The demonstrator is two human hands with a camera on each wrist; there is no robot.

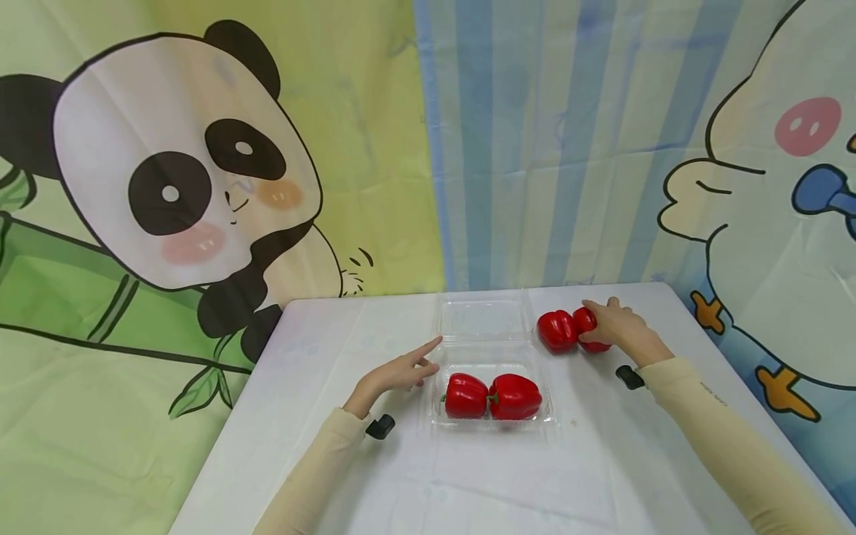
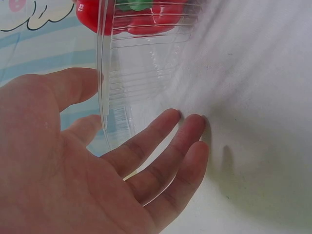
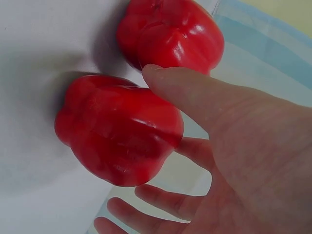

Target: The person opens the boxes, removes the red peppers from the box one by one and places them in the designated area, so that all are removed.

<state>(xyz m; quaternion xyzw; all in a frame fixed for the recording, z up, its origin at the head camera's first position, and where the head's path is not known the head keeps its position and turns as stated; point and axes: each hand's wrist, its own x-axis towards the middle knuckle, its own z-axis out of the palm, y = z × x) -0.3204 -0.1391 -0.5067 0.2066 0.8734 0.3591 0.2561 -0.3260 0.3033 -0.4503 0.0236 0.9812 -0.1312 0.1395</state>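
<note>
A clear plastic clamshell box [image 1: 491, 425] lies with its lid folded back. Two red bell peppers [image 1: 466, 395] sit side by side in it. My left hand [image 1: 401, 370] is at the box's left side, fingers spread; in the left wrist view the thumb [image 2: 80, 87] is at the box's rim. To the right of the box, two more red bell peppers lie together on the table. My right hand [image 1: 620, 327] reaches over the right-hand one [image 3: 122, 129], thumb along its side toward the other pepper [image 3: 173, 36], other fingers extended on the opposite side.
The clear lid [image 1: 483, 318] lies flat behind the box, toward the back edge of the white table [image 1: 361, 334]. A printed curtain [image 1: 374, 148] hangs behind the table. A black wrist camera [image 1: 381, 426] sits at each cuff.
</note>
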